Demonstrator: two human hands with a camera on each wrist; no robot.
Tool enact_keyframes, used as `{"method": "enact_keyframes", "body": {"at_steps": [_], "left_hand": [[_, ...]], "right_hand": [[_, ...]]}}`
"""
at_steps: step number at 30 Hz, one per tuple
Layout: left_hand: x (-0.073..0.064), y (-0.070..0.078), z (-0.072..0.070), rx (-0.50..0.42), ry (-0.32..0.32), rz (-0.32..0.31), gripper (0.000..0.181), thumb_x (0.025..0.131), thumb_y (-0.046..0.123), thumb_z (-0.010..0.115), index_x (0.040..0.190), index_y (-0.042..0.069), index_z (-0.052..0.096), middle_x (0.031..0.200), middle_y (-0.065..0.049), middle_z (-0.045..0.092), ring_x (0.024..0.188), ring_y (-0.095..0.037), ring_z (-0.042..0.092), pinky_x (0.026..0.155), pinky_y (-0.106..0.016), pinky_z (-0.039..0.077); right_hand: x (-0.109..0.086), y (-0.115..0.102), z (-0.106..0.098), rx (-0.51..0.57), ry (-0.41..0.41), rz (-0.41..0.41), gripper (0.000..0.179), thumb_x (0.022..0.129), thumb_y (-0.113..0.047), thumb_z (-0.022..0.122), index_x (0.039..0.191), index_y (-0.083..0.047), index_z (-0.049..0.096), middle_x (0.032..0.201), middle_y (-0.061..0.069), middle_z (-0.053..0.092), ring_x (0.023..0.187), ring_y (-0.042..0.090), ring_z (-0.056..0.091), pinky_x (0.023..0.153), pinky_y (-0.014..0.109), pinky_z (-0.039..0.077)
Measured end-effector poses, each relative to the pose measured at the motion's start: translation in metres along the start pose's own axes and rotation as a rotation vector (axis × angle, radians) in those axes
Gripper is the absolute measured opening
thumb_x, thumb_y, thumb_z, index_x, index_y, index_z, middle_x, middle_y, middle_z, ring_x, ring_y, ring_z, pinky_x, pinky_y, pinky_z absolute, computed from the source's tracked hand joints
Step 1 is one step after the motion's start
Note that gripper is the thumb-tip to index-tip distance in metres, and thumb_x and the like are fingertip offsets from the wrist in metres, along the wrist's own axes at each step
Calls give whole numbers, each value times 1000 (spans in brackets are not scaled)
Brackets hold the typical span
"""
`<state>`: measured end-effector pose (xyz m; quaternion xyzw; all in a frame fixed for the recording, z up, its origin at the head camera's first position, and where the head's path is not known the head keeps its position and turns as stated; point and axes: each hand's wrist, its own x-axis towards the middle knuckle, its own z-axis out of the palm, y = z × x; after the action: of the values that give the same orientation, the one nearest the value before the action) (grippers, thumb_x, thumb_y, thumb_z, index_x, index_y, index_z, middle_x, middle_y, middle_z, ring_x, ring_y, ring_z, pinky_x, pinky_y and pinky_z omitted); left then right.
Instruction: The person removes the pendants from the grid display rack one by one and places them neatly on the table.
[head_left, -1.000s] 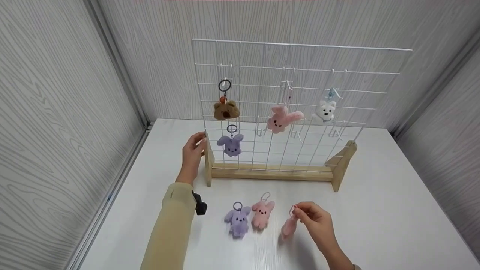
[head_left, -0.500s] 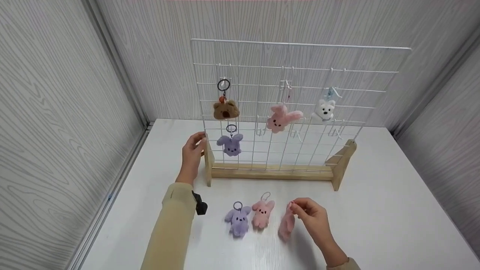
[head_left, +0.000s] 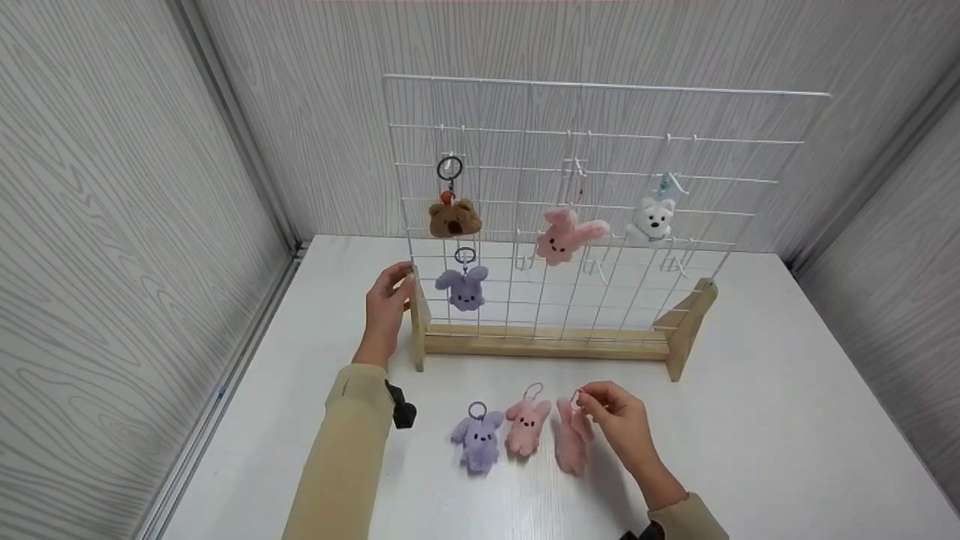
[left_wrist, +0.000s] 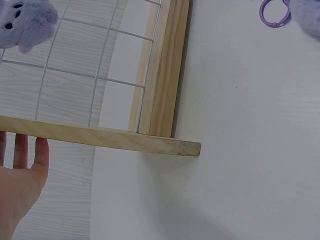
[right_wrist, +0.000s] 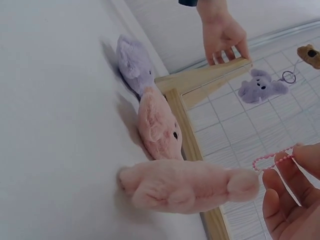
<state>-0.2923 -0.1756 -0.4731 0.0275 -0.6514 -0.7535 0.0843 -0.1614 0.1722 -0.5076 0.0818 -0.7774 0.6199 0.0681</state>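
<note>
My right hand [head_left: 619, 421] pinches the pink bead chain [right_wrist: 272, 160] of a pink rabbit plush keychain [head_left: 572, 444]. The plush stands nearly upright below the fingers, its lower end at the tabletop. My left hand [head_left: 386, 309] holds the left wooden end piece [left_wrist: 100, 138] of a white wire-grid display rack [head_left: 547, 345]; its thumb is hidden in the left wrist view. Just left of the held plush lies another pink rabbit keychain [head_left: 527, 429], its loop toward the rack. Beside that one lies a purple plush keychain [head_left: 478, 442] with a ring.
On the rack hang a brown bear keychain [head_left: 454, 219], a purple rabbit head [head_left: 463, 289], a pink rabbit [head_left: 564, 238] and a white dog keychain [head_left: 652, 220]. Bare white hooks [head_left: 596, 270] stick out lower down. Grey panels [head_left: 120, 187] surround the white table [head_left: 772, 420].
My right hand has moved slightly up and left, bringing the pink plush upright beside the other pink one. The left hand stays on the rack's end.
</note>
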Motion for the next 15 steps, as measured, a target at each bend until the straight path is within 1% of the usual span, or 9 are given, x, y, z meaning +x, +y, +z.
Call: {"method": "enact_keyframes", "body": {"at_steps": [4, 6, 8, 10, 13, 15], "left_hand": [[-7, 11, 2, 10, -11, -11, 37, 97, 17, 52, 132, 5, 47, 136, -13, 44, 118, -22, 47, 94, -42, 39], [-11, 17, 4, 23, -13, -10, 37, 97, 15, 51, 132, 3, 46, 135, -12, 45, 118, -23, 47, 95, -43, 39], [-14, 21, 5, 38, -14, -8, 36, 98, 15, 50, 132, 3, 46, 135, -11, 45, 118, -23, 47, 95, -42, 40], [-15, 21, 5, 38, -16, -6, 36, 97, 16, 50, 131, 4, 47, 134, -11, 45, 118, -22, 47, 95, -43, 40], [-15, 22, 5, 38, -16, -5, 35, 98, 16, 50, 131, 5, 47, 134, -10, 46, 118, -23, 47, 95, -43, 39], [-15, 21, 5, 36, -17, -5, 35, 97, 16, 50, 131, 5, 48, 134, -10, 46, 118, -23, 47, 95, -43, 39]], "right_hand": [[8, 22, 1, 3, 8, 14, 9, 86, -4, 65, 93, 2, 67, 85, 15, 65, 75, 27, 60, 65, 29, 53], [9, 27, 1, -3, 11, 16, 9, 86, -8, 66, 92, -1, 68, 85, 12, 66, 75, 23, 60, 65, 32, 53], [11, 30, 2, -8, 12, 15, 9, 86, -9, 67, 92, -2, 68, 85, 11, 66, 75, 21, 59, 64, 32, 53], [12, 32, 2, -12, 11, 13, 9, 86, -9, 67, 92, -2, 68, 85, 11, 66, 74, 20, 59, 63, 30, 52], [14, 31, 2, -2, -5, 19, 9, 86, -6, 65, 93, -1, 68, 86, 12, 65, 75, 22, 58, 62, 27, 51], [14, 26, 2, 2, -27, 24, 9, 87, -3, 64, 94, 2, 67, 86, 14, 65, 75, 24, 58, 62, 25, 51]]}}
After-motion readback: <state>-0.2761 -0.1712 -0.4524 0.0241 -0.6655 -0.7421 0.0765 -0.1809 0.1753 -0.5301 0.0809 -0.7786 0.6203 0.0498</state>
